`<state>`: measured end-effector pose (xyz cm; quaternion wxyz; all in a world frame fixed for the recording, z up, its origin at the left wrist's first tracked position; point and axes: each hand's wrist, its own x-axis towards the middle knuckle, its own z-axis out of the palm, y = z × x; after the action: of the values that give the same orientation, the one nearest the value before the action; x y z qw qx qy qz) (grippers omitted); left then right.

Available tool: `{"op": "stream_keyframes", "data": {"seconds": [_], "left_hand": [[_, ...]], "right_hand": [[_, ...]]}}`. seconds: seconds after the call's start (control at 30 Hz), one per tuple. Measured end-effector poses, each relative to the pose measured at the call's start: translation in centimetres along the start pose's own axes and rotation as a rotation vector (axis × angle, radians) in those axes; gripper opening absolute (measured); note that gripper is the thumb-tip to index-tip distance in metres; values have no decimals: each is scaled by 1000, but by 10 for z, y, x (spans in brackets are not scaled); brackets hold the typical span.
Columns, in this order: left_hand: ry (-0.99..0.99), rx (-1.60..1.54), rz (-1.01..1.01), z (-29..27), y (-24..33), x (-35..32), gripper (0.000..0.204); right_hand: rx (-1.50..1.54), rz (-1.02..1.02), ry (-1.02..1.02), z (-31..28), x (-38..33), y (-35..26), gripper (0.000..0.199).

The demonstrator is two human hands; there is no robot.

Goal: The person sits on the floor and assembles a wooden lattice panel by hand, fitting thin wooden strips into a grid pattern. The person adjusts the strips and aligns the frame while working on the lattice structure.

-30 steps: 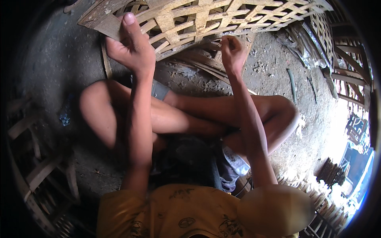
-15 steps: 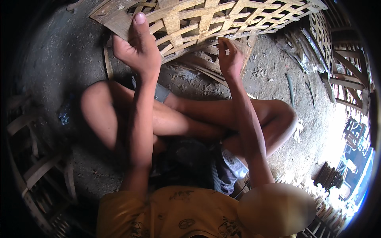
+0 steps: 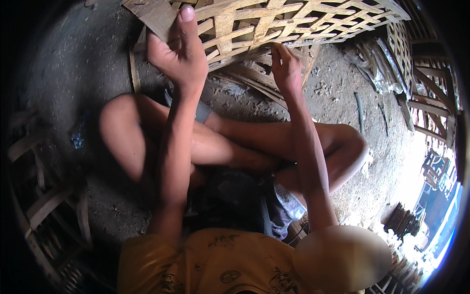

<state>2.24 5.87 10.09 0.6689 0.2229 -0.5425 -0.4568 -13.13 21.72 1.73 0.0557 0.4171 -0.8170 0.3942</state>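
A woven bamboo lattice panel [image 3: 223, 32] stands tilted at the top of the head view, with a flat wooden piece [image 3: 155, 17] at its left end. My left hand [image 3: 183, 63] grips that end, thumb lying up along the near face and fingers hidden behind. Just under the panel's lower edge is my right hand [image 3: 288, 71], thumb and fingers brought together in a pinch. Whether anything small is between those fingertips cannot be made out.
Thin bamboo strips [image 3: 252, 88] lie on the floor beneath the panel, beyond my crossed legs. To the right are a bundle of crumpled plastic [image 3: 379, 66], a greenish rod [image 3: 360, 111] and another lattice panel [image 3: 400, 49]. A slatted frame [image 3: 49, 208] stands at left.
The panel and both hands have shifted slightly to the right in view; the left hand and panel end also sit a little higher. The left hand keeps its grip, and the right stays pinched.
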Motion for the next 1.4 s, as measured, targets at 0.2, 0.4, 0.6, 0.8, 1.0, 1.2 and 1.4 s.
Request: {"op": "stream_keyframes", "data": {"seconds": [0.2, 0.4, 0.6, 0.8, 1.0, 1.2, 1.4], "left_hand": [[-17, 7, 85, -9, -5, -1, 31], [-93, -71, 24, 2, 1, -7, 27], [-73, -11, 28, 1, 4, -10, 28], [-45, 60, 131, 1, -3, -13, 30], [-45, 36, 179, -5, -10, -11, 27], [-68, 1, 157, -8, -5, -14, 28], [-81, -15, 65, -2, -2, -18, 29]], "right_hand": [[-28, 48, -3, 26, -8, 3, 11], [-26, 47, 106, 19, -6, 18, 9], [-16, 98, 122, 29, -9, 14, 11], [-7, 90, 128, 43, -12, 18, 15], [40, 37, 104, 25, -21, 3, 13], [-49, 58, 110, 15, -28, 3, 12], [-41, 105, 356, -15, -33, 0, 10]]}}
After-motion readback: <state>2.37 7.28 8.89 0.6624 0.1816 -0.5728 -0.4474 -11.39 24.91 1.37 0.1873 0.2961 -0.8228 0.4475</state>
